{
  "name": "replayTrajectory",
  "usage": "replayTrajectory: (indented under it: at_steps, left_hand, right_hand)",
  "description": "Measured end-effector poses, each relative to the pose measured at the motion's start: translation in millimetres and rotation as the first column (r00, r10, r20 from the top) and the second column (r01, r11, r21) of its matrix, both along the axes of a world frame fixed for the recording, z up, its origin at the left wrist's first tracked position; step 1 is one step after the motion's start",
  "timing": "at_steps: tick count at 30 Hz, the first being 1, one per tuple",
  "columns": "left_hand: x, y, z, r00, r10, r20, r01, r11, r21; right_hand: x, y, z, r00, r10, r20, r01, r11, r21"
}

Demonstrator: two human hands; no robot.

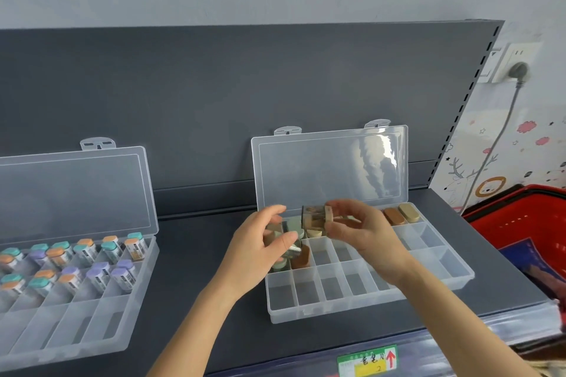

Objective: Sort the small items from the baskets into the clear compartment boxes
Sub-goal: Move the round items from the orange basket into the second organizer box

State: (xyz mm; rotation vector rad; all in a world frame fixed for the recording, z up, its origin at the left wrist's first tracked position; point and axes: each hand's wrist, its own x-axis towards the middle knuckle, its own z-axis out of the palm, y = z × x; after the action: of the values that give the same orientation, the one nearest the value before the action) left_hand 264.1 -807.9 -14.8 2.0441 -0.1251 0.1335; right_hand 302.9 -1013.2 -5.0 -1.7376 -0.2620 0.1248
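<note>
Right hand (364,232) grip pinches clear packet (315,216) over compartment box (367,312), 11 o'clock; left hand (260,242) grip pinches shiny item (291,249). Tilt risks spill into wrong cell.

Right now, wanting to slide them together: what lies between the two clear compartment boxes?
Head view: bare grey shelf between left box and right box, crossed only by the left forearm.

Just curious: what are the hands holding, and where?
Right hand pinches the upper packet by its right end; left hand clasps the lower packet between thumb and fingers.
</note>
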Motion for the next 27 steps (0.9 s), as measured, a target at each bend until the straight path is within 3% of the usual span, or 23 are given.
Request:
replayTrajectory:
  at_steps: [4,7,10,27]
  left_hand:
    - [2,-5,2,0.998,0.055,0.025,-0.058,0.992,0.115]
    - [5,-13,2,0.997,0.071,0.039,-0.076,0.983,0.165]
    - [9,-21,2,0.997,0.064,0.035,-0.069,0.981,0.182]
    - [17,-46,0,0.998,-0.021,0.052,0.003,0.943,0.333]
  right_hand:
    - [9,-24,-1,0.981,-0.107,0.163,0.149,0.950,-0.276]
    - [11,-34,-6,0.962,-0.015,0.274,0.155,0.854,-0.496]
    - [10,-38,-13,0.951,0.072,0.301,0.136,0.776,-0.616]
    - [15,-38,-26,0.940,0.270,0.209,0.026,0.555,-0.832]
